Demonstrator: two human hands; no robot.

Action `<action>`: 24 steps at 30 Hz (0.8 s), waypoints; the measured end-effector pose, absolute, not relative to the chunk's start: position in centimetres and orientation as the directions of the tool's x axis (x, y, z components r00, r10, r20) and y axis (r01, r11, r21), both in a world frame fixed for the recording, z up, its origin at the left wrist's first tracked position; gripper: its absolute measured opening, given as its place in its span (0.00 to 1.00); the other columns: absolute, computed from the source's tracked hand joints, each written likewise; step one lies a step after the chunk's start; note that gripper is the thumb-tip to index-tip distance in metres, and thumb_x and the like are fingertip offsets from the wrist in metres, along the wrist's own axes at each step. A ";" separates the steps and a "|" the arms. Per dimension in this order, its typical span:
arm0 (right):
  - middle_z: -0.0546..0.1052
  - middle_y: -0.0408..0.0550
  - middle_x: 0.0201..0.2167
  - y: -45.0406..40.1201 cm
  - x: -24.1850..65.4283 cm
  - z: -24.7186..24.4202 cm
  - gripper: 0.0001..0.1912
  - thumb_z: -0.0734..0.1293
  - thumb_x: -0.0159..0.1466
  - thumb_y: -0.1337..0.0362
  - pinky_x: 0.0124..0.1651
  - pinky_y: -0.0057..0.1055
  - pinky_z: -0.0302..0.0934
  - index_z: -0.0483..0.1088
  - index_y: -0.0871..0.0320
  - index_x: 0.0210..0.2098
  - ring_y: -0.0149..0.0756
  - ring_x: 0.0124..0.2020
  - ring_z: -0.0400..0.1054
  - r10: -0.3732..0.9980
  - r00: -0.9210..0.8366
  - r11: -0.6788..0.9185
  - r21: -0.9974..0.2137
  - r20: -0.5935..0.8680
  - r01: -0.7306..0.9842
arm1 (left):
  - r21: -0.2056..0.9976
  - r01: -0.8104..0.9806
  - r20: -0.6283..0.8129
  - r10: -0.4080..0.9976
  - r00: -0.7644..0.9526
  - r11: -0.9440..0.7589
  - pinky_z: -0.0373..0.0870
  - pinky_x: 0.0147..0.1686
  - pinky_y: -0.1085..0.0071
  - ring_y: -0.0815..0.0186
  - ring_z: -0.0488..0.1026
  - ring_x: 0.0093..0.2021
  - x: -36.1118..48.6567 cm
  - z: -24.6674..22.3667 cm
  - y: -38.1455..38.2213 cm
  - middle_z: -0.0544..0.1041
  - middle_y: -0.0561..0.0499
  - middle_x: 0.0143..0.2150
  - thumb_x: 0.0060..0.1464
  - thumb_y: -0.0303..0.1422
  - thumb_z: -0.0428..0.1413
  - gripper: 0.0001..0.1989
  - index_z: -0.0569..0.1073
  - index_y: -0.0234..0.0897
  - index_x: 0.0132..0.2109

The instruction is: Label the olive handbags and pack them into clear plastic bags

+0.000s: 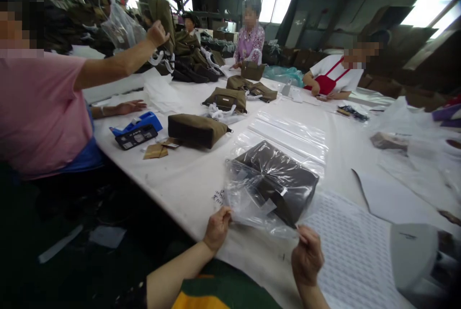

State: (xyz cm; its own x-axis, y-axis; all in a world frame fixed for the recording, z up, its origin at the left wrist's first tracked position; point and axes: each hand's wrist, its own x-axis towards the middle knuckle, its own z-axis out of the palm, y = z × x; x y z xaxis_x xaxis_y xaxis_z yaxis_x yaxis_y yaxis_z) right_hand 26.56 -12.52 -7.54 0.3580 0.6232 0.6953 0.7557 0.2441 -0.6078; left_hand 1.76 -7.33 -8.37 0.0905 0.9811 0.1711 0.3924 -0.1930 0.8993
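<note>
A clear plastic bag (248, 218) lies on the white table in front of me, with a dark brown folded bag (288, 179) inside it. At the near left corner of the plastic, my left hand (217, 228) is closed, pinching its edge. My right hand (307, 255) pinches the near right corner between thumb and fingers. The plastic's near edge stretches between both hands. Just beyond the wrapped bag lie more flat clear plastic bags (298, 131).
An olive bag (198, 129), a blue tape dispenser (140, 122) and brown tags (155, 151) lie to the left, near a co-worker in pink (46, 107). A printed sheet (349, 246) and a grey machine (414, 251) are at right. Other people stand around the table (173, 189).
</note>
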 end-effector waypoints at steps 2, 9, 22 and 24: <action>0.70 0.47 0.27 -11.3 25.9 -6.6 0.10 0.55 0.65 0.64 0.37 0.34 0.61 0.64 0.58 0.31 0.35 0.32 0.67 0.532 0.444 0.178 -0.608 0.721 0.774 | 0.895 0.400 0.180 0.980 0.079 -0.197 0.65 0.27 0.74 0.69 0.67 0.23 1.8 -7.9 -6.5 0.69 0.54 0.22 0.61 0.39 0.40 0.16 0.68 0.36 0.37; 0.70 0.41 0.17 -12.8 26.4 -3.8 0.14 0.55 0.66 0.58 0.20 0.25 0.52 0.67 0.57 0.33 0.30 0.15 0.63 0.880 0.189 0.032 -0.452 0.436 0.892 | 0.861 0.490 0.078 0.987 0.141 -0.138 0.65 0.33 0.71 0.65 0.70 0.28 -1.5 -5.7 -6.9 0.72 0.50 0.27 0.59 0.44 0.41 0.18 0.69 0.38 0.34; 0.69 0.40 0.17 -14.1 24.9 -4.8 0.20 0.50 0.69 0.55 0.20 0.26 0.51 0.66 0.58 0.32 0.30 0.15 0.65 0.950 0.136 -0.009 -0.411 0.281 0.911 | 0.988 0.155 -0.106 0.796 0.596 0.016 0.66 0.38 0.70 0.62 0.68 0.42 0.7 1.0 1.7 0.72 0.43 0.50 0.42 0.47 0.61 0.36 0.65 0.35 0.56; 0.70 0.40 0.18 -14.3 25.0 -5.0 0.19 0.50 0.68 0.55 0.21 0.26 0.52 0.66 0.58 0.33 0.30 0.16 0.66 0.947 0.130 0.018 -0.456 0.292 0.890 | 0.980 0.197 -0.155 0.718 0.678 0.026 0.67 0.37 0.70 0.64 0.70 0.38 2.8 1.6 3.3 0.76 0.45 0.44 0.35 0.38 0.66 0.34 0.69 0.36 0.52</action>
State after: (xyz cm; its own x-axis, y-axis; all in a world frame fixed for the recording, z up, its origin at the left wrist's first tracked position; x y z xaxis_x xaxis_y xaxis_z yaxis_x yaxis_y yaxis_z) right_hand 25.03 -14.28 -5.00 0.1303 0.9475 0.2920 0.8900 0.0181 -0.4556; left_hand 2.78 3.33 1.63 0.6783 0.7182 -0.1554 0.1967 0.0263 0.9801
